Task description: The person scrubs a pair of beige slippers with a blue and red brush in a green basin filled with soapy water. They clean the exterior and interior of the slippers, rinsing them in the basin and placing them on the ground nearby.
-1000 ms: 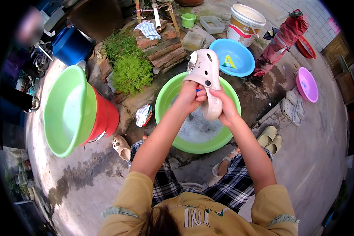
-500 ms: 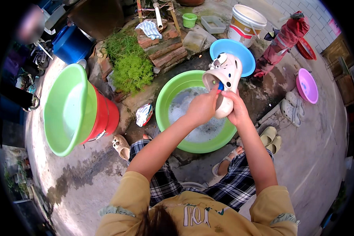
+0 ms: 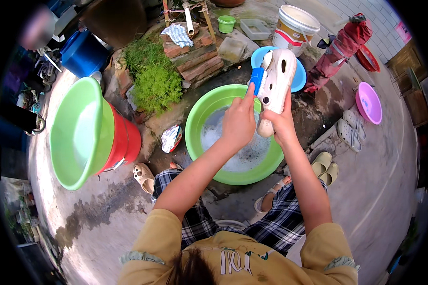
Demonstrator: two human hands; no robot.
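My right hand (image 3: 281, 123) grips a pale clog (image 3: 279, 78) by its heel end, holding it up over a green basin (image 3: 193, 134) of sudsy water. The clog is turned on its side, with dark holes showing along its upper. In my left hand (image 3: 239, 121) is a blue scrub brush (image 3: 257, 80). Its white bristles press against the clog's side near the toe, and my fingers are closed round its handle end.
To the left, a large light-green basin (image 3: 62, 142) leans on a red bucket (image 3: 123, 135). Beyond the suds stand a blue basin (image 3: 299, 80) and a white paint bucket (image 3: 290, 35). Olive clogs (image 3: 322, 163), grey clogs (image 3: 348, 135) and a pink basin (image 3: 369, 102) sit at right.
The clog has been turned from its opening facing me onto its side. The brush has come out of the clog's inside and now lies against its outer side.
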